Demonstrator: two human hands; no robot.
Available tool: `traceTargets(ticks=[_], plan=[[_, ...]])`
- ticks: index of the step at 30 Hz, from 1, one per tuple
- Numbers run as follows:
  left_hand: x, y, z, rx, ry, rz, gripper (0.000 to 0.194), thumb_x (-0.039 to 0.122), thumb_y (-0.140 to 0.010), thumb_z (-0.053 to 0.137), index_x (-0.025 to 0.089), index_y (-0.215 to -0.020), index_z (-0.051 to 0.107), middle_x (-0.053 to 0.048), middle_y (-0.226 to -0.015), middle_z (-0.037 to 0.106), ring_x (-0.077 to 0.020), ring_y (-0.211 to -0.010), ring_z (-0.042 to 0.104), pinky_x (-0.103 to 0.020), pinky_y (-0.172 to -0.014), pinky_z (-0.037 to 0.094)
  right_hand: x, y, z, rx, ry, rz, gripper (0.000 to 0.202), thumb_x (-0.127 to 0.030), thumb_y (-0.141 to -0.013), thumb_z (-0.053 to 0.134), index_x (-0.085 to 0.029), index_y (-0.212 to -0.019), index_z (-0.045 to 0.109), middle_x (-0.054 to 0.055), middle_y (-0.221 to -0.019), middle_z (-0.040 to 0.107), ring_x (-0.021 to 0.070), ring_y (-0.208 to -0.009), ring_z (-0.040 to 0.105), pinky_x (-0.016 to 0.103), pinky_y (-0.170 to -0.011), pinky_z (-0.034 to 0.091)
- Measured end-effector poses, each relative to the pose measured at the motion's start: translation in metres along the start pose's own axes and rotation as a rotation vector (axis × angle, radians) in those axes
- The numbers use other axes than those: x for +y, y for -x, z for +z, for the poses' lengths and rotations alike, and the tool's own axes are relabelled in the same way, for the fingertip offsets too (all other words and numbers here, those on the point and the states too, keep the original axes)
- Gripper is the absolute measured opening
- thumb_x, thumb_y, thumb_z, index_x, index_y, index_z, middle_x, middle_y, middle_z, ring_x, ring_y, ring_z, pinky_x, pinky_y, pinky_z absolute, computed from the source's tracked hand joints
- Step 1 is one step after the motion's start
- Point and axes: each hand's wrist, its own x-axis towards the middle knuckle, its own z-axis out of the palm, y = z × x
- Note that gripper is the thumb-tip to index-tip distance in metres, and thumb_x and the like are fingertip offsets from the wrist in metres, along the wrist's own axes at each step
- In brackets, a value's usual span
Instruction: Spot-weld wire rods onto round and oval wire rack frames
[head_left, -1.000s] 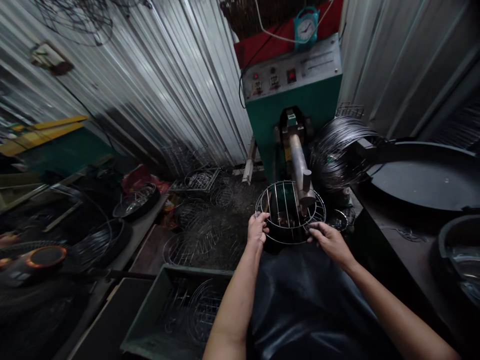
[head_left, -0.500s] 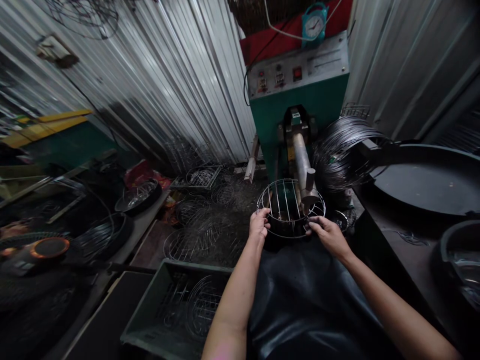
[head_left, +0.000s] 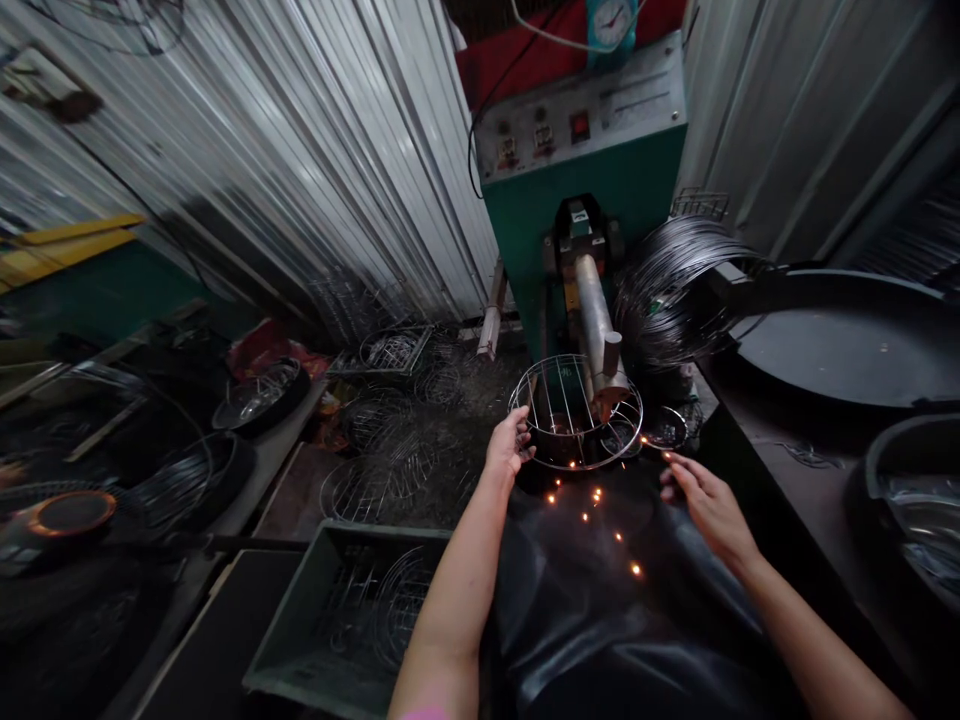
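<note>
- Rack: the round wire rack is at the worker's 12 o'clock, beneath the machine's arm; I cannot tell whether the arm's tip touches it.
- Left hand: gripping the rack's rim at about its 9 o'clock.
- Right hand: fingers curled, off the rack's 4 o'clock and apart from it; I cannot tell whether the fingertips pinch anything.
- Sparks: scattered below the rack and over the apron.
- Step in hand: in my judgement, a weld under the arm of the machine.
- Next move: I judge it calls for a steady left grip, the right fingers out of the sparks, and the rack kept level.
- Surroundings: crate at 10 o'clock, wire coil at 1.
</note>
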Motion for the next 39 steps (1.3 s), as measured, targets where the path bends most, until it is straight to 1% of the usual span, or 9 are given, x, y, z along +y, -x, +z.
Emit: traceTargets(ticks=[3,5,7,9,12,14,19,30,39], plan=[[0.008,-0.006,0.000,-0.069,-0.047,-0.025,0.032,0.037,-0.055,0.073,0.016,-0.070,0.052,0.004,-0.061,0.046,-0.0063,-0.046,0.045,-0.020,-0.041,0.034,0.042,0.010,-0.031,-0.023,0.140,0.241,0.036,-0.040,-0.070,0.058,-0.014,-0.094,0.062,0.001,-0.056,0.058,0.0138,-0.047,0.055,0.026,-0.047,0.046],[0.010,-0.010,0.001,-0.095,-0.063,-0.015,0.029,0.030,-0.054,0.072,0.016,-0.065,0.049,0.006,-0.055,0.042,-0.0049,-0.042,0.039,-0.018,-0.038,0.027,0.052,0.015,-0.039,-0.045,0.194,0.294,0.036,-0.040,-0.068,0.059,-0.014,-0.093,0.062,0.001,-0.053,0.058,0.0146,-0.045,0.054,0.027,-0.045,0.046],[0.007,-0.010,0.003,-0.087,-0.044,0.004,0.027,0.024,-0.053,0.070,0.017,-0.061,0.044,0.008,-0.050,0.036,-0.0032,-0.038,0.032,-0.017,-0.036,0.019,0.043,0.018,-0.036,-0.047,0.188,0.210,0.038,-0.045,-0.069,0.060,-0.014,-0.091,0.062,0.002,-0.057,0.060,0.0148,-0.046,0.055,0.027,-0.045,0.046],[0.003,-0.006,0.003,-0.062,-0.008,0.036,0.027,0.022,-0.052,0.068,0.017,-0.059,0.042,0.009,-0.048,0.032,-0.0020,-0.036,0.026,-0.017,-0.036,0.016,0.018,0.019,-0.023,-0.044,0.129,0.083,0.040,-0.050,-0.070,0.059,-0.014,-0.089,0.061,0.005,-0.065,0.063,0.0150,-0.052,0.058,0.027,-0.049,0.048],[-0.004,0.001,0.002,-0.037,0.035,0.090,0.024,0.022,-0.052,0.065,0.017,-0.060,0.042,0.010,-0.047,0.030,-0.0015,-0.036,0.023,-0.017,-0.036,0.016,-0.025,0.018,0.010,-0.092,-0.034,-0.079,0.038,-0.051,-0.075,0.057,-0.017,-0.092,0.060,0.007,-0.083,0.067,0.0165,-0.069,0.063,0.028,-0.062,0.052],[-0.006,0.005,0.002,-0.014,0.048,0.113,0.024,0.022,-0.052,0.064,0.017,-0.061,0.042,0.010,-0.048,0.030,-0.0015,-0.036,0.023,-0.017,-0.036,0.016,-0.044,0.014,0.034,-0.170,-0.091,-0.154,0.037,-0.051,-0.076,0.057,-0.019,-0.094,0.060,0.007,-0.088,0.067,0.0175,-0.073,0.064,0.029,-0.063,0.052],[-0.005,0.013,0.003,0.022,0.073,0.162,0.030,0.022,-0.049,0.066,0.019,-0.065,0.041,0.011,-0.049,0.030,-0.0014,-0.036,0.023,-0.017,-0.036,0.016,-0.047,-0.001,0.067,-0.278,0.033,-0.159,0.035,-0.048,-0.074,0.058,-0.016,-0.088,0.062,0.006,-0.073,0.067,0.0177,-0.061,0.063,0.025,-0.045,0.046],[-0.011,0.008,0.013,-0.024,0.117,0.220,0.042,0.024,-0.048,0.070,0.020,-0.081,0.045,0.010,-0.056,0.037,-0.0015,-0.039,0.029,-0.015,-0.036,0.017,-0.049,-0.011,0.063,-0.201,0.063,-0.115,0.034,-0.045,-0.074,0.057,-0.015,-0.089,0.059,0.006,-0.072,0.065,0.0150,-0.055,0.062,0.021,-0.038,0.044],[-0.014,0.005,0.012,0.005,0.121,0.211,0.045,0.024,-0.047,0.073,0.020,-0.081,0.044,0.010,-0.058,0.039,-0.0009,-0.039,0.030,-0.014,-0.035,0.017,-0.047,-0.012,0.063,-0.202,0.064,-0.143,0.037,-0.050,-0.074,0.056,-0.014,-0.086,0.059,0.005,-0.071,0.063,0.0135,-0.055,0.060,0.021,-0.040,0.043]])
